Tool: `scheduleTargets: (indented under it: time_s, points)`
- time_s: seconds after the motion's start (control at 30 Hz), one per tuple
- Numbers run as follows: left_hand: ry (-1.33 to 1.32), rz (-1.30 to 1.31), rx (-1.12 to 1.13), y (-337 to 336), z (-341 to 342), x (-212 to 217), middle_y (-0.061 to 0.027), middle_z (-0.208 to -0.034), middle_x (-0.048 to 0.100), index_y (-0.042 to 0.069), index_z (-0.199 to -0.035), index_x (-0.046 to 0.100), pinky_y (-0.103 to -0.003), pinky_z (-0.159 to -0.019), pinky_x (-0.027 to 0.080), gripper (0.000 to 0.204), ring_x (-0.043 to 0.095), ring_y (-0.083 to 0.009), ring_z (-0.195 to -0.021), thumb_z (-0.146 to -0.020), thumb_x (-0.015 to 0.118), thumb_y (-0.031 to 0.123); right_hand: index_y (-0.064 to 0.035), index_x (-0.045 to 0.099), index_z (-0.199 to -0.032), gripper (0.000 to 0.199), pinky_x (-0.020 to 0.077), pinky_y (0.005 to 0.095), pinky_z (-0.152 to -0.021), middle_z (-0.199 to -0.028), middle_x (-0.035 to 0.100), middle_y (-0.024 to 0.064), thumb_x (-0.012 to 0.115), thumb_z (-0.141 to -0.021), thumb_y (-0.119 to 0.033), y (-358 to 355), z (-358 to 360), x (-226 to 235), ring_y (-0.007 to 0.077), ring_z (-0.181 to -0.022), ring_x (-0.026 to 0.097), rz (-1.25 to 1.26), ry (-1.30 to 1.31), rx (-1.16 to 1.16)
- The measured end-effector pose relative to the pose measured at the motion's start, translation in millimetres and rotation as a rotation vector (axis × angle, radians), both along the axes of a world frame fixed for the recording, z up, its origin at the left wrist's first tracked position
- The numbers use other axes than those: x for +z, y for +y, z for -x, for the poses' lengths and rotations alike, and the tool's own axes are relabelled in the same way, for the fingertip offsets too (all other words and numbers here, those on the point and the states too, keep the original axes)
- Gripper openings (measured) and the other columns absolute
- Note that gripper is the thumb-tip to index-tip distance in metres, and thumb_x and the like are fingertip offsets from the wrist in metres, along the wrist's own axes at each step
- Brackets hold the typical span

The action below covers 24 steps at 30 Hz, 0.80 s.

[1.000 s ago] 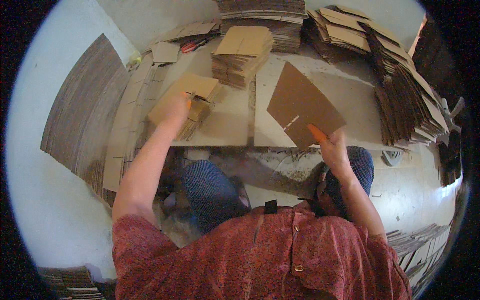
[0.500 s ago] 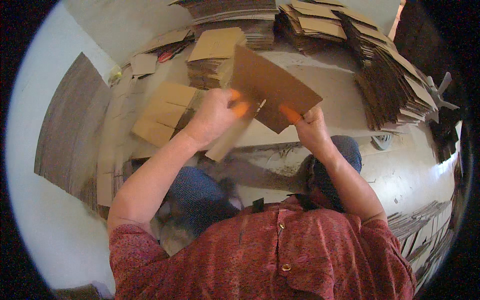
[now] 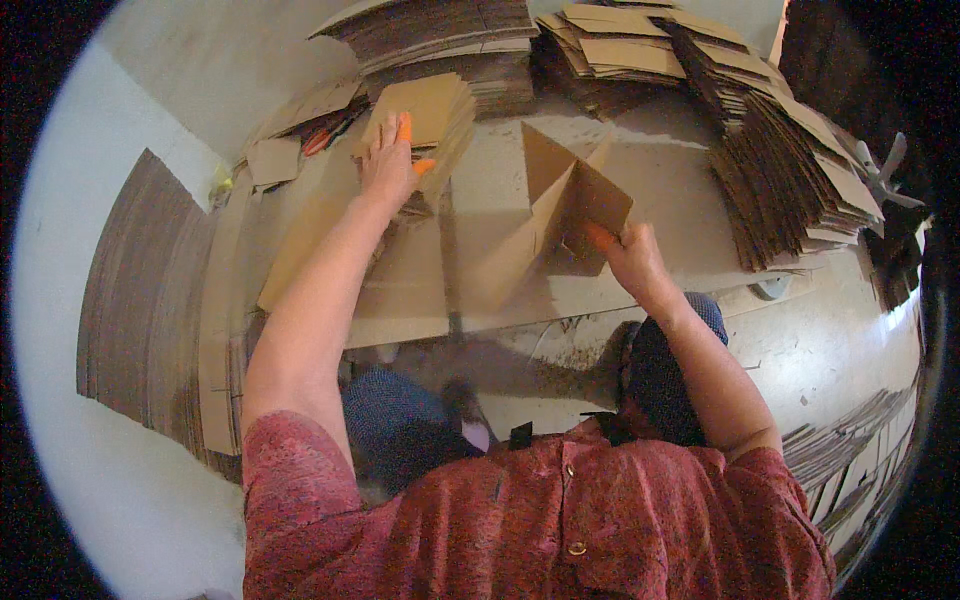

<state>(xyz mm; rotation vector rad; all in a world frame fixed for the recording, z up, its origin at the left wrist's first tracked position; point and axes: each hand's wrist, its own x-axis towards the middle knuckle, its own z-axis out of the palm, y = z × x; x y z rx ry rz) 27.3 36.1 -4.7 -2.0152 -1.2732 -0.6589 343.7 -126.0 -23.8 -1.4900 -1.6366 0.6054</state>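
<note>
My right hand (image 3: 640,262) grips the edge of a cardboard divider (image 3: 597,200) made of slotted panels that cross each other. The divider stands up over the low work surface, its left side smeared by motion. Farther left, my left hand (image 3: 385,172) lies with fingers stretched over the near part of a stack of tan cardboard sheets (image 3: 428,100). Orange covers show on the thumb and a finger of that hand, and orange also shows at the right thumb. A slotted cardboard sheet (image 3: 298,250) lies partly behind my left forearm.
Tall piles of brown cardboard stand at the back (image 3: 450,45) and right (image 3: 790,170). A curved row of upright sheets (image 3: 150,300) leans along the left wall. Red-handled scissors (image 3: 317,142) lie behind my left hand. My knees are below the surface's front edge.
My left hand has let go of the cardboard and reached forward and left onto the stack. My right hand has lowered its piece slightly, and crossing panels now show.
</note>
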Motion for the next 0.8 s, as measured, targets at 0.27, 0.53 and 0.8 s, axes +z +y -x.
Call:
scheduleTargets:
  time_s: [0.27,0.53,0.8]
  points:
    - [-0.096,0.603,0.147,21.0,-7.3,34.6,-0.0168,-0.086,0.063,0.009,-0.101,0.061,-0.04,-0.071,0.046,0.028,0.06,-0.0309,-0.081,-0.077,0.061,0.023,-0.0001,0.059,-0.099,0.019,0.049,0.0321,-0.064,-0.086,0.063,0.0187,0.059,-0.081,-0.006,-3.6,-14.4,9.6,0.0258,-0.076,0.063,-0.299,0.173,-0.095]
    - [-0.299,0.51,0.081,36.1,36.4,34.8,-0.0125,-0.084,0.065,0.012,-0.093,0.068,-0.037,-0.065,0.047,0.024,0.061,-0.0293,-0.071,-0.076,0.064,0.029,0.0014,0.055,-0.109,0.026,0.0482,0.0291,-0.078,-0.1,0.061,0.0145,0.056,-0.084,-0.006,-28.7,-9.7,71.6,0.02,-0.092,0.06,-0.67,0.171,-0.125]
    - [-0.619,0.233,-0.302,-22.0,-1.3,70.4,-0.0137,-0.084,0.066,0.005,-0.087,0.068,-0.032,-0.068,0.047,0.02,0.063,-0.0253,-0.075,-0.075,0.066,0.021,0.0006,0.056,-0.109,0.025,0.0493,0.0244,-0.068,-0.096,0.062,0.0129,0.048,-0.089,-0.011,-32.0,7.8,101.8,0.0182,-0.08,0.062,-0.123,0.772,0.132]
